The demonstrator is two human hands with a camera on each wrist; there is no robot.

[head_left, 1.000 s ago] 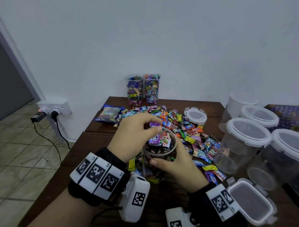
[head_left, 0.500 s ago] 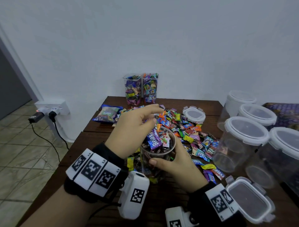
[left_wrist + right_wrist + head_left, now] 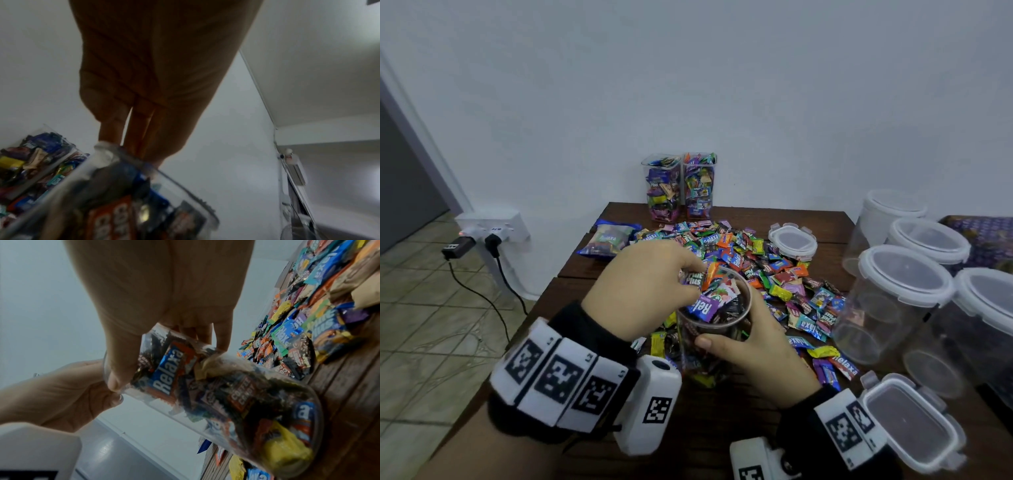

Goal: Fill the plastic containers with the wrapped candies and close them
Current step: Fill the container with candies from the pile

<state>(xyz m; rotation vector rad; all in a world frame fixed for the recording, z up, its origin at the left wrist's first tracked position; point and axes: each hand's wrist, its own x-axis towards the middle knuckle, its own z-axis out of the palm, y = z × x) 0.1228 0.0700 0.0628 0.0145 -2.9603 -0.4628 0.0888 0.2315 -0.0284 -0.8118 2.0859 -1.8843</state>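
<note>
The round clear jar (image 3: 714, 329), heaped with wrapped sweets, is gripped by the right hand (image 3: 753, 346) (thumb in front, fingers behind) on the wooden table (image 3: 722, 428), before the loose sweets (image 3: 774, 274). The left hand (image 3: 650, 294), raised half a second ago, is now lowered, fingers curled onto the top wrappers; whether one is pinched cannot be told.

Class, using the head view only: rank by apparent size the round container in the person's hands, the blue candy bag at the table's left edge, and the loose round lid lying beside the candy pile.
1. Round container, largest.
2. and 3. Blue candy bag and loose round lid look alike in size, so no ranking. Both lie farther from the camera than the container, which inflates its lead.
</note>
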